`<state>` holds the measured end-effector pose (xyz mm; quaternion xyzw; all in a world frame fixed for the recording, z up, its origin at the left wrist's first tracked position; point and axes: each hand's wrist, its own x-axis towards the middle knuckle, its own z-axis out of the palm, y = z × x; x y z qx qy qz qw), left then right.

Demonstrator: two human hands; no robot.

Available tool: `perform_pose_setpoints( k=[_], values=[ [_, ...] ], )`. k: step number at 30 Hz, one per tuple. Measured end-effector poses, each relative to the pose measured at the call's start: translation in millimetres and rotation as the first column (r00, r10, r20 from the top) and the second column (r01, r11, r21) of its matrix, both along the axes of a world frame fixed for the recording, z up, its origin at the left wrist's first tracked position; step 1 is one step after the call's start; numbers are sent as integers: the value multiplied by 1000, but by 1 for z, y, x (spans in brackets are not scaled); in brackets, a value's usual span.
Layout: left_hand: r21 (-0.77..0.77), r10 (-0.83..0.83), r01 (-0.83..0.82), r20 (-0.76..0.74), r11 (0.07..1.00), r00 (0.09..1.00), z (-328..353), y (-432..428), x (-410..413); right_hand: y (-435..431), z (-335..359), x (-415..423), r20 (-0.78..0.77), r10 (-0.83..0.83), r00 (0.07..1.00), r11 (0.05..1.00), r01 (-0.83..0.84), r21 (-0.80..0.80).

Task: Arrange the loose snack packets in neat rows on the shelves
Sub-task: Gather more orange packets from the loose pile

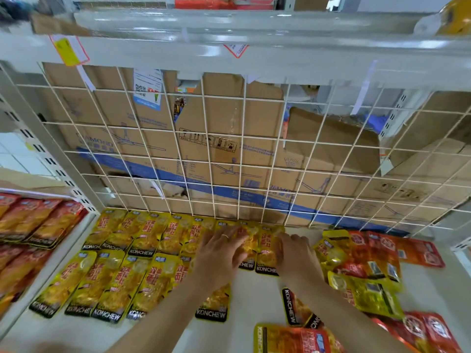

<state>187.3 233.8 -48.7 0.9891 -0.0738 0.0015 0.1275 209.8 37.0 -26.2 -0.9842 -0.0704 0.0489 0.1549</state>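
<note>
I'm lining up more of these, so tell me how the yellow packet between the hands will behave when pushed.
Probably floppy: the yellow packet is a thin, crinkled pouch. Its glossy film should slide easily on the smooth white shelf. Lying flat, it is unlikely to roll or tip.

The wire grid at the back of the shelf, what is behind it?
Brown cardboard boxes stand behind the wire grid, one bearing a white label. Their contents are hidden.
</note>
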Motion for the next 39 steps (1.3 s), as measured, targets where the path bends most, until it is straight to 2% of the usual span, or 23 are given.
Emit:
perform_pose_setpoints(
  k=[3, 7, 9, 12, 18, 21, 24, 27, 31, 35, 39],
  values=[
    [37, 6, -6, 5, 999, 1000, -3, -1, -3, -3, -3, -6, 105, 31, 994, 998, -26, -52],
    [32, -15, 15, 18, 999, 1000, -6, 0, -3, -1, -6, -10, -30, 142, 989, 980, -145, -138],
    [30, -16, 15, 42, 999, 999, -6, -2, -1, 1, -6, -8, -22, 159, 987, 978, -161, -136],
    [51, 6, -3, -51, 999, 999, -5, -1, 2, 2, -4, -5, -36, 154, 987, 978, -157, -135],
    [60, -15, 17, -24, 998, 1000, -11, 1, 1, 5, -6, -11, -34, 132, 991, 977, -136, -162],
    [55, -30, 28, 27, 998, 999, -8, 0, -3, 7, -4, -11, -55, 125, 991, 981, -132, -144],
    [-21, -36, 39, 148, 999, 988, -6, -1, -10, 7, 5, -16, -44, 119, 992, 991, -121, -63],
    [-47, -28, 40, 241, 998, 970, 1, -5, -17, 1, 20, -29, 28, 78, 997, 997, -78, 24],
    [-52, -74, 89, 241, 995, 968, 22, -18, -24, -20, 42, -51, 68, -50, 996, 994, 43, 103],
    [-132, -175, 212, 249, 968, 953, 44, -40, -24, -49, 61, -79, 134, -208, 969, 972, 190, 137],
    [-198, -336, 383, 232, 902, 913, 68, -72, -24, -76, 81, -111, 172, -352, 920, 935, 336, 115]
  ],
)
